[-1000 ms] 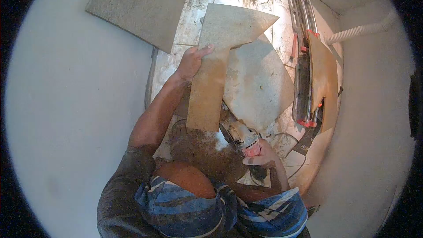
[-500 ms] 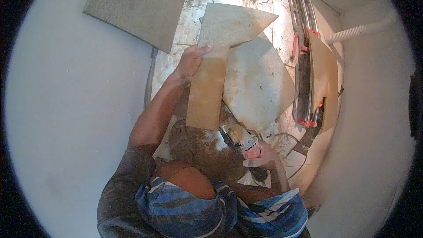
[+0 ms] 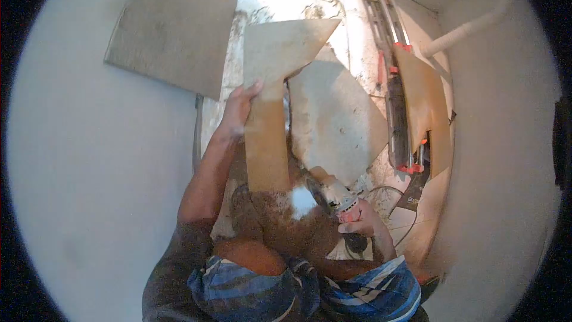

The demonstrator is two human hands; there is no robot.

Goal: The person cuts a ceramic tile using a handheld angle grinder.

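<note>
My left hand (image 3: 241,106) grips the left edge of a cut tile piece (image 3: 266,143), thumb on its upper face. The piece has a wide, pointed top and a long, narrow lower strip, tinted brown. In my right hand (image 3: 364,220) is an angle grinder (image 3: 342,199), fingers wrapped round its red and dark body. Its disc (image 3: 320,193) lies to the right of the strip's lower end, apart from it. Beneath and right of the held piece rests another grey tile (image 3: 336,119) with angled corners.
A large grey tile (image 3: 173,30) leans at the left wall. Along the right wall lies a red-ended tile cutter (image 3: 396,101) with a brownish tile offcut (image 3: 424,92) against it. The grinder's cable (image 3: 411,229) curves over the dirty floor. A pale pipe (image 3: 471,28) juts from the right wall.
The view has shifted. The held tile piece has come down and a little left, nearer my body, and the gap between its lower end and the grinder has widened.
</note>
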